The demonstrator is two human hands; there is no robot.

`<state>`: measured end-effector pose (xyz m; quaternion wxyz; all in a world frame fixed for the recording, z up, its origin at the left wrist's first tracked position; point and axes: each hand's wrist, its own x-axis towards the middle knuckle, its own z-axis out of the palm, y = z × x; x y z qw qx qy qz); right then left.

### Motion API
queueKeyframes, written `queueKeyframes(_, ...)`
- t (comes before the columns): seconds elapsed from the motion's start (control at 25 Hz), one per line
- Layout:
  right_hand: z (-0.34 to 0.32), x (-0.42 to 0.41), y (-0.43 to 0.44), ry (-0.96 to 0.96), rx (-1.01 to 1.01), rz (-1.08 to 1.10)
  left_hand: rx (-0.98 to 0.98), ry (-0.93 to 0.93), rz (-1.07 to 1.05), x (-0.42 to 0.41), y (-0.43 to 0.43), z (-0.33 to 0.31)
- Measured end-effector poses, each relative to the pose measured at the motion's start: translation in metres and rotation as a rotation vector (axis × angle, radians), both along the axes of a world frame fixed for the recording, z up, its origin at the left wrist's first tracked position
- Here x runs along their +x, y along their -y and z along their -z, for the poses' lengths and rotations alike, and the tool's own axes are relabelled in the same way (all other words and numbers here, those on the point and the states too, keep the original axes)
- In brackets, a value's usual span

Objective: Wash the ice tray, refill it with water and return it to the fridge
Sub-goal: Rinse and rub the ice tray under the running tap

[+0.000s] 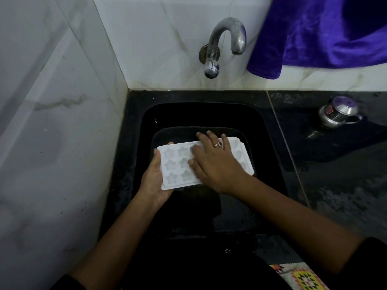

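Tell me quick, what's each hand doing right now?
Left hand: closed, holding the ice tray by its left end.
Right hand: open, fingers flat on the ice tray.

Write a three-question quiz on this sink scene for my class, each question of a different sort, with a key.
1. True or false: the left hand holds the ice tray by its left end.
2. The right hand is: A) curled into a fist beside the tray; B) lying flat on top of the tray; C) gripping the tray from below.
3. Fill in the missing word: the tray's moulds are shaped like ____.

Key: 1 true; 2 B; 3 stars.
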<state>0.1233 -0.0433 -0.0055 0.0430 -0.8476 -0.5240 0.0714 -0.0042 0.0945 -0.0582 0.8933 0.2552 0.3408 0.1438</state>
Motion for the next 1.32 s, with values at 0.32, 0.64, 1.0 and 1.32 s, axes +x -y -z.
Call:
queueKeyframes(0.32, 0.002, 0.000, 0.002, 0.012, -0.012, -0.023, 0.000, 0.011, 0.005, -0.001, -0.001, -0.001)
queueKeyframes(0.64, 0.002, 0.001, 0.003, 0.008, -0.023, -0.033, -0.008, 0.030, 0.001, -0.004, -0.001, 0.003)
queueKeyframes(1.0, 0.002, 0.007, 0.005, 0.046, -0.012, -0.050, -0.043, 0.042, 0.024, -0.006, -0.003, 0.005)
queueKeyframes(1.32, 0.003, 0.009, 0.007, 0.049, -0.009, -0.041, 0.004, 0.045, 0.023, -0.007, 0.000, 0.000)
